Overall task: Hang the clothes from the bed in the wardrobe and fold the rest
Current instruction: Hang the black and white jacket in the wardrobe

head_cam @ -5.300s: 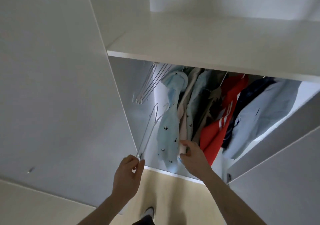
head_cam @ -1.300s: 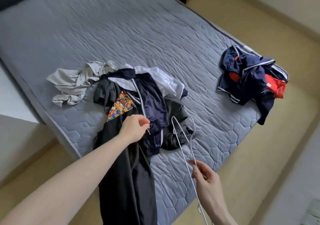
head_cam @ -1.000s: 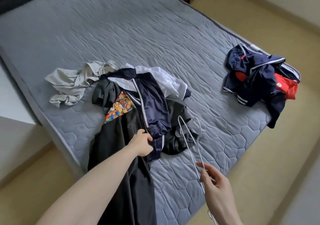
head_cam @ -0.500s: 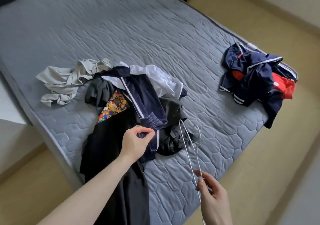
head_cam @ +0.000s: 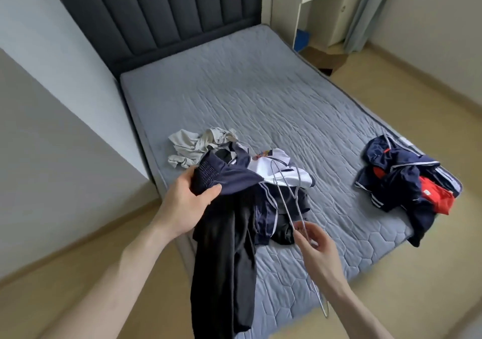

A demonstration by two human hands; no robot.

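The elastic waistband of a pair of navy shorts (head_cam: 224, 179) is gripped by the left hand (head_cam: 187, 203), thumb on top and fingers curled beneath, and the garment is held raised above the near edge of the bed (head_cam: 260, 98). A white wire hanger (head_cam: 287, 203) is pinched between the thumb and fingers of the right hand (head_cam: 315, 244), beside the bed's near corner; its long loop is pointed out over the mattress, and its hook end is seen below the wrist. Under the shorts, a black garment (head_cam: 224, 255) is draped over the bed's near edge and hangs toward the floor. A white shirt (head_cam: 276, 169) with navy trim and more dark clothes are heaped on the bed just beyond the left hand. A crumpled grey garment (head_cam: 193, 148) is seen farther up the bed on the left side, touching that heap. A navy and red pile (head_cam: 407, 179) is seen well apart from it, at the bed's right edge. A dark padded headboard (head_cam: 161, 12) is seen at the bed's far end, with a white nightstand (head_cam: 323, 1) beside it.
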